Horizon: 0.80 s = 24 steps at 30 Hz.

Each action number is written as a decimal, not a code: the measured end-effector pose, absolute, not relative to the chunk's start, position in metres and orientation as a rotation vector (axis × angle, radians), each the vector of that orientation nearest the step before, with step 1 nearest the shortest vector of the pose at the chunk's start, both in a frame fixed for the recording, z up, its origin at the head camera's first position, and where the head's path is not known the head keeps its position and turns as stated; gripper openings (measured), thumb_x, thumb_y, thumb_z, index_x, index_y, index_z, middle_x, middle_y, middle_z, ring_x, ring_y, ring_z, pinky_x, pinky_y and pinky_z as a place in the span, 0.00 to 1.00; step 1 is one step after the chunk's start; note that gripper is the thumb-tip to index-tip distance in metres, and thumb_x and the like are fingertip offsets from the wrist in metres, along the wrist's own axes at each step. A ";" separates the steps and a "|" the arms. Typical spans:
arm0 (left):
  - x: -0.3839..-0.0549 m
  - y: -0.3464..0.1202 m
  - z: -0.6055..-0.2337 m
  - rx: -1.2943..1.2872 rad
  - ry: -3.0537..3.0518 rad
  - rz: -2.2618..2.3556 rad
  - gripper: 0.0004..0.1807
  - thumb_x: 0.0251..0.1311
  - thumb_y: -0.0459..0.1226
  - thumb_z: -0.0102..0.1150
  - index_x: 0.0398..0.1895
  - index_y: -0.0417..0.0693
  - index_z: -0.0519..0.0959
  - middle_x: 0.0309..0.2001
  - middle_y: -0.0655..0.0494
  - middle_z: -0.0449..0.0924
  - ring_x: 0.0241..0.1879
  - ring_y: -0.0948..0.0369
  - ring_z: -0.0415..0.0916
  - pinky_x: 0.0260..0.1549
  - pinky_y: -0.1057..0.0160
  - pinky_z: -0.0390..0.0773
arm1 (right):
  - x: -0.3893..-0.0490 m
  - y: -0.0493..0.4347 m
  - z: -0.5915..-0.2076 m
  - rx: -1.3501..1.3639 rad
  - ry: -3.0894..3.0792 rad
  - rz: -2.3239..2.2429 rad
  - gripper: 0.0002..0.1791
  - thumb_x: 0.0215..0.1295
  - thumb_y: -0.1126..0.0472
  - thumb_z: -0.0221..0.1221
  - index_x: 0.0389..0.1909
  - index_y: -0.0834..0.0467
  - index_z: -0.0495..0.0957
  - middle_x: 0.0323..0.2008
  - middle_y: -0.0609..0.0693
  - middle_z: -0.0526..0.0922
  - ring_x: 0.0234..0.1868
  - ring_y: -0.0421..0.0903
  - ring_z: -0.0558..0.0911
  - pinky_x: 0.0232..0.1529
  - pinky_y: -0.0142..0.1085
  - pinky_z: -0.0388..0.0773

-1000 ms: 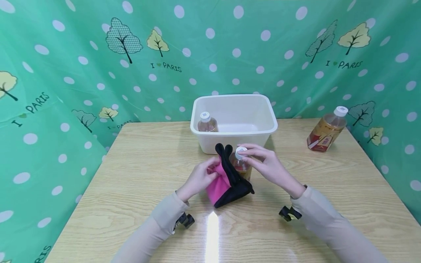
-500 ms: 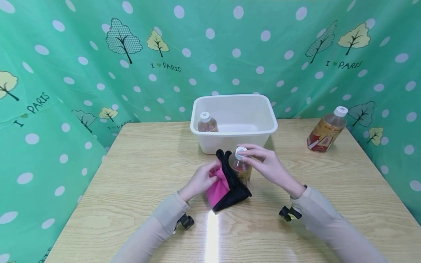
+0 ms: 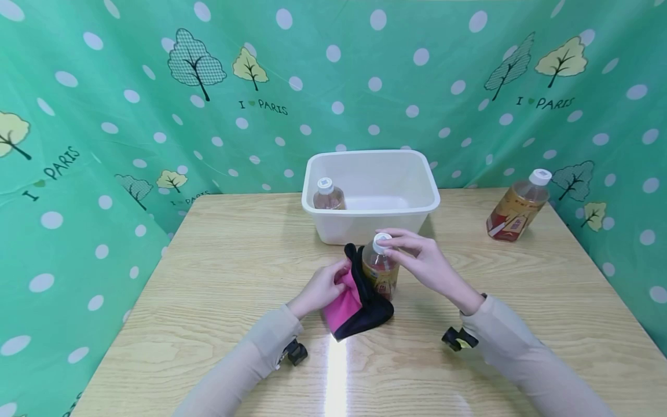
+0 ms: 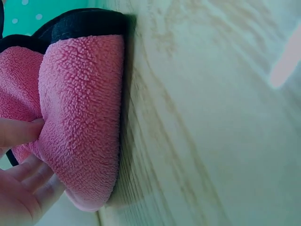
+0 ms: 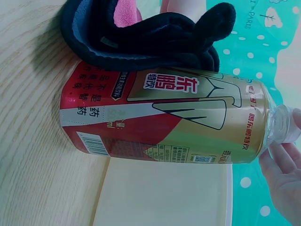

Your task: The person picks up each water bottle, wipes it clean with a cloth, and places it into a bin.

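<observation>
My left hand point(image 3: 319, 289) pinches a folded plush cloth point(image 3: 344, 304), pink on one face with black edging and a black underside. The cloth leans against the left side of an upright drink bottle point(image 3: 379, 271) on the table. With thumb and fingers, my right hand point(image 3: 424, 260) grips the bottle's white cap point(image 3: 382, 242). In the right wrist view the gold and red label point(image 5: 164, 113) faces the camera, and the black side of the cloth point(image 5: 136, 47) lies along the bottle. The left wrist view shows thumb and fingers at a fold in the pink pile point(image 4: 77, 108).
Just behind the hands stands a white plastic bin point(image 3: 372, 212), with a similar capped bottle point(image 3: 328, 197) at its left inside. Another such bottle point(image 3: 516, 208) is at the table's back right. A green patterned curtain point(image 3: 333, 92) hangs behind the wooden table point(image 3: 224, 278).
The cloth in my left hand has slid down along the bottle toward the near edge, uncovering more of the label. My right hand stays on the cap.
</observation>
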State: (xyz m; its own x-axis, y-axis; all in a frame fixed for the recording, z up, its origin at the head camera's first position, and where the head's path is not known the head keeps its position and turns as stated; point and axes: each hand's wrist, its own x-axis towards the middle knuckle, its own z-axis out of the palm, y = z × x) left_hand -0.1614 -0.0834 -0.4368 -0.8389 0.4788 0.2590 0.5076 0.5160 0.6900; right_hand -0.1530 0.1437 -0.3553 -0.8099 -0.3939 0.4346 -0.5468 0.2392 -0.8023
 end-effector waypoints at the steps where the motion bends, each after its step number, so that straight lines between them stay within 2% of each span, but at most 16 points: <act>1: -0.161 -0.083 -0.437 -0.876 -2.706 -1.241 0.17 0.39 0.20 0.53 0.36 0.39 0.71 0.34 0.48 0.79 0.34 0.60 0.74 0.35 0.65 0.75 | -0.153 0.144 -0.355 0.899 -2.361 1.620 0.12 0.55 0.69 0.56 0.41 0.64 0.79 0.50 0.55 0.76 0.49 0.36 0.73 0.44 0.24 0.72; 4: -0.161 -0.084 -0.437 -0.875 -2.705 -1.241 0.17 0.39 0.20 0.53 0.36 0.40 0.72 0.35 0.48 0.79 0.34 0.59 0.74 0.36 0.64 0.75 | -0.153 0.144 -0.356 0.886 -2.377 1.625 0.12 0.55 0.68 0.56 0.41 0.63 0.79 0.50 0.54 0.75 0.49 0.37 0.74 0.44 0.24 0.72; 10: -0.160 -0.086 -0.428 -0.883 -2.686 -1.287 0.19 0.41 0.21 0.53 0.42 0.37 0.74 0.40 0.45 0.79 0.42 0.56 0.75 0.43 0.61 0.75 | -0.153 0.144 -0.355 0.862 -2.408 1.640 0.12 0.56 0.66 0.56 0.42 0.62 0.79 0.50 0.52 0.76 0.49 0.37 0.73 0.45 0.25 0.72; 15: -0.156 -0.085 -0.412 -0.870 -2.679 -1.320 0.17 0.42 0.21 0.53 0.40 0.36 0.74 0.38 0.45 0.79 0.36 0.57 0.76 0.36 0.66 0.76 | -0.153 0.144 -0.355 0.856 -2.410 1.632 0.12 0.56 0.66 0.57 0.42 0.62 0.79 0.49 0.52 0.76 0.49 0.38 0.73 0.45 0.24 0.71; 24: -0.152 -0.086 -0.394 -0.874 -2.618 -1.372 0.16 0.43 0.20 0.52 0.39 0.37 0.73 0.36 0.46 0.78 0.35 0.56 0.75 0.33 0.68 0.76 | -0.156 0.145 -0.354 0.916 -2.388 1.612 0.12 0.54 0.70 0.57 0.41 0.66 0.79 0.48 0.56 0.76 0.47 0.35 0.74 0.42 0.24 0.73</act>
